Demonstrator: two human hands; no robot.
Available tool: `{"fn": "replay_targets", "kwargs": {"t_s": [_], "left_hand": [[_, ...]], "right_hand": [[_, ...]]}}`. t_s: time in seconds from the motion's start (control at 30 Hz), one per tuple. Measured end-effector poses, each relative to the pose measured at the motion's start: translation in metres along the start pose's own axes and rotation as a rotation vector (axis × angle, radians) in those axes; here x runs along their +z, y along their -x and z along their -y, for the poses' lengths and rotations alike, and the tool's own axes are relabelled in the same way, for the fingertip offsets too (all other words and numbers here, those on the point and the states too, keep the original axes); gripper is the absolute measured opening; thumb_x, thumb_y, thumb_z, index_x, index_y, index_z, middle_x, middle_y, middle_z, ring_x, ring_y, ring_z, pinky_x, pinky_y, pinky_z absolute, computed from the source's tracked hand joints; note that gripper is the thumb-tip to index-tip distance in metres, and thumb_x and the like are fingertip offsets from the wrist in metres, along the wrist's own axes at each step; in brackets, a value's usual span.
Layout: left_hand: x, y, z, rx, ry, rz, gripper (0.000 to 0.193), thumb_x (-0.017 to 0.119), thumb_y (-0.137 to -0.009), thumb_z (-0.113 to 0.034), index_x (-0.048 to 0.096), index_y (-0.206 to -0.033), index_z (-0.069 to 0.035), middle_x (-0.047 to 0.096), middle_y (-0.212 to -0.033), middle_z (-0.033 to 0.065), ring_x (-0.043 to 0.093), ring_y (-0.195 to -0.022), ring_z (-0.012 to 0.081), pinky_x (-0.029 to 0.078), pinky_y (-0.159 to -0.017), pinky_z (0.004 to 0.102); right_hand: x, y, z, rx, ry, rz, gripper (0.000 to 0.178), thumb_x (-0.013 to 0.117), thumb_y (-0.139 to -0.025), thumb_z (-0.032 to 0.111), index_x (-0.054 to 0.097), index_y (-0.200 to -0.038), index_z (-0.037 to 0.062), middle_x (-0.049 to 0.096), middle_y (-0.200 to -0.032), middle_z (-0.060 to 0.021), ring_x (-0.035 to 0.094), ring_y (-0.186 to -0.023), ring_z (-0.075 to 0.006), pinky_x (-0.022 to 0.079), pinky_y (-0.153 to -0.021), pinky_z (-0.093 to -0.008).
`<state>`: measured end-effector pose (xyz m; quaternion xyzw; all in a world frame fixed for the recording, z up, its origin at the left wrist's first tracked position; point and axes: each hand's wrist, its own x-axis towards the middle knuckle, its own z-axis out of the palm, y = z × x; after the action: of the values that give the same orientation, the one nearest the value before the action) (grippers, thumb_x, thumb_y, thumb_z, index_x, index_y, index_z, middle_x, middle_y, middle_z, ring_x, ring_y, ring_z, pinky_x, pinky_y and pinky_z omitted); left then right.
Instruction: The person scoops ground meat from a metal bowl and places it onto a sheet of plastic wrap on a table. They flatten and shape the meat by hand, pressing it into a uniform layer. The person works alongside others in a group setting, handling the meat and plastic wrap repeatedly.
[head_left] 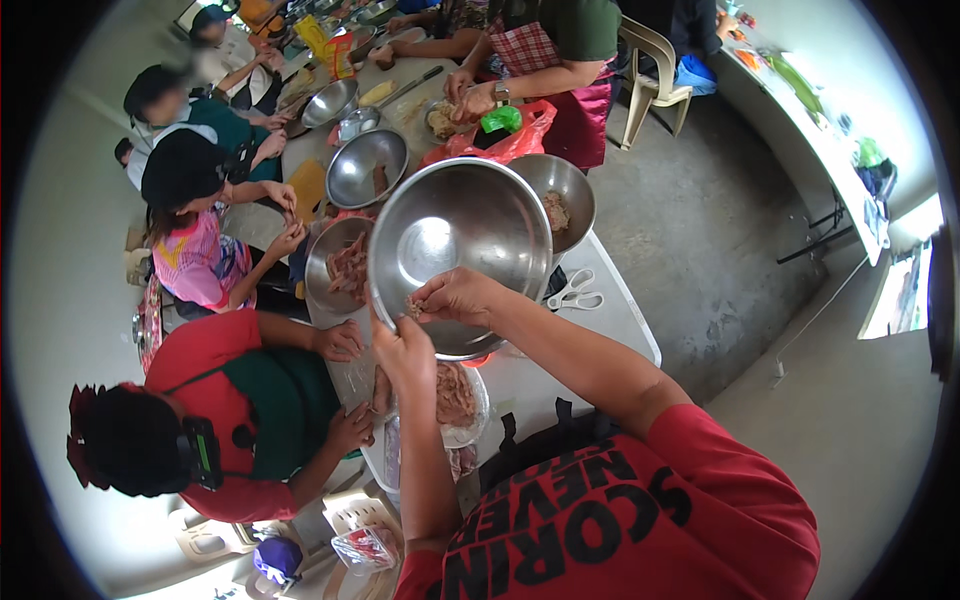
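On the near side of the large steel bowl [470,205], a round plate [485,408] holds ground-looking pinkish meat [455,393]. At that bowl's near left edge, the left hand [405,350] has its fingers clamped on the rim, and the bowl tips so that its bare inside faces the person; whether its underside touches the table [622,312] cannot be told. The right hand [462,295] reaches across the front of the large steel bowl, its fingertips pinched together on a small tan clump [415,309] just beside the left hand; whether the left fingers touch this clump too is unclear. Right of the large steel bowl lies a pair of scissors [577,290] with white handles. Left of it, a co-worker in a red shirt [215,355] keeps both hands near the table edge, and a steel bowl of meat strips [348,265] stands close by. Beyond it to the right, another bowl [579,188] holds a minced mixture [556,210]. Directly beyond it lie a red plastic bag [537,122] and a green bag [502,120], where a co-worker with a wristwatch [501,92] works over a small bowl of food [441,122]. Farthest off, beyond it and to the right, stands a beige chair [655,85].
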<state>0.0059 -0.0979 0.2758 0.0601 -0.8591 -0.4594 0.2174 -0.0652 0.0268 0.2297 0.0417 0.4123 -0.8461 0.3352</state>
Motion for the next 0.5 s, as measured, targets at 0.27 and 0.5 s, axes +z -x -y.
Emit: {"fn": "replay_targets", "kwargs": {"t_s": [0.27,0.5], "left_hand": [[-0.001,-0.011,0.037,-0.032,-0.005,-0.127,0.03,0.047,-0.086,-0.002,0.059,-0.111,0.01,0.069,-0.095,0.0207,0.067,-0.086,0.0292,0.05,-0.079,0.0384],[0.001,-0.016,0.037,-0.098,0.003,-0.161,0.032,0.047,-0.087,-0.001,0.058,-0.115,0.01,0.069,-0.099,0.0217,0.067,-0.09,0.0295,0.05,-0.083,0.0376]], "right_hand": [[-0.056,0.036,0.095,-0.384,0.083,-0.157,0.027,0.05,-0.084,-0.009,0.067,-0.106,-0.014,0.068,-0.105,-0.0199,0.069,-0.095,-0.0271,0.059,-0.087,-0.0342],[-0.183,-0.031,0.119,-0.244,1.0,-0.712,0.017,0.063,-0.078,0.0,0.076,-0.09,0.0011,0.074,-0.091,-0.0124,0.072,-0.084,-0.0198,0.059,-0.078,-0.0308]]}}
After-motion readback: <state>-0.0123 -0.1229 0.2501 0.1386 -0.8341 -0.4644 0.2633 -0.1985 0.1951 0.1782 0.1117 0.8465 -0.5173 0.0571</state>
